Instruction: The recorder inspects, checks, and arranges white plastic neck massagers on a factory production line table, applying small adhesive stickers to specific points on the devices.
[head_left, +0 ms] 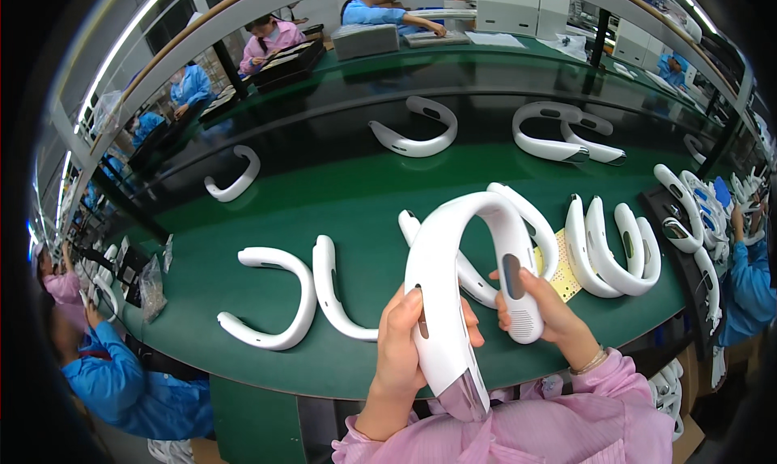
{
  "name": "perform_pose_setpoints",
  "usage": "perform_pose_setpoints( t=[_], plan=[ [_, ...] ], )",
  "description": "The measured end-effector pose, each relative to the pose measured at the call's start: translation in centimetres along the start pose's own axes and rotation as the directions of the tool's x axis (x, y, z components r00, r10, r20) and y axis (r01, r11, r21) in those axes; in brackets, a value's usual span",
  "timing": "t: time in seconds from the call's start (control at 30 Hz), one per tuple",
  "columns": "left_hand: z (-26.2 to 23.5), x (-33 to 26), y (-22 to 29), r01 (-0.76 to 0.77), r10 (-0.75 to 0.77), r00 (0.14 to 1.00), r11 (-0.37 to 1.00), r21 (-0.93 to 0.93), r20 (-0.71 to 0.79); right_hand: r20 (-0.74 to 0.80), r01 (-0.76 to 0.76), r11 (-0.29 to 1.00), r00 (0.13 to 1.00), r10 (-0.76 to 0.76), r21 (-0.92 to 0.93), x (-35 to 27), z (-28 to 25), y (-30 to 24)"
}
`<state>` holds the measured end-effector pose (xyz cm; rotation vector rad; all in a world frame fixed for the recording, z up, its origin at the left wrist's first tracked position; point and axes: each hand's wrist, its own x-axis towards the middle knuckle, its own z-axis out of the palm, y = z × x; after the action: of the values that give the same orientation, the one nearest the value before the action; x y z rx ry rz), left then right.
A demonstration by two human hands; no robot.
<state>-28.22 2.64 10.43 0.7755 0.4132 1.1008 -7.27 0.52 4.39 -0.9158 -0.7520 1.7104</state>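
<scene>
A white U-shaped neck fan (437, 278) is held up in front of me, its curve pointing away and its two ends toward me. My left hand (396, 338) is closed around its left arm, with the thumb by a dark oval opening. My right hand (546, 306) grips the other arm, its thumb at a dark, glossy oval panel above a patch of small holes. The left arm's end has a pinkish, shiny face. Behind the held fan, more white neck fans lie on the green table, partly hidden by it.
Two neck fans (303, 302) lie at left, and a pair (595, 261) stands at right beside a yellow perforated sheet (558, 270). Several more rest on the dark belt (324, 124) beyond. A black tray (688, 261) edges the right side. Co-workers in blue sit at both sides.
</scene>
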Motion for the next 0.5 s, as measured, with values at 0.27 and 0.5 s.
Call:
perform_pose_setpoints(
  t=[0.27,0.5],
  plan=[
    [3.8,-0.1,0.7,0.006,0.03,0.984,0.98,0.197,-0.178,0.044,-0.04,0.999,0.998,0.041,-0.014,1.2,-0.1,0.9],
    [4.5,-0.3,0.9,0.025,0.01,0.989,0.973,0.228,-0.15,0.05,-0.053,0.999,0.997,0.053,0.005,1.0,-0.1,0.9]
  ],
)
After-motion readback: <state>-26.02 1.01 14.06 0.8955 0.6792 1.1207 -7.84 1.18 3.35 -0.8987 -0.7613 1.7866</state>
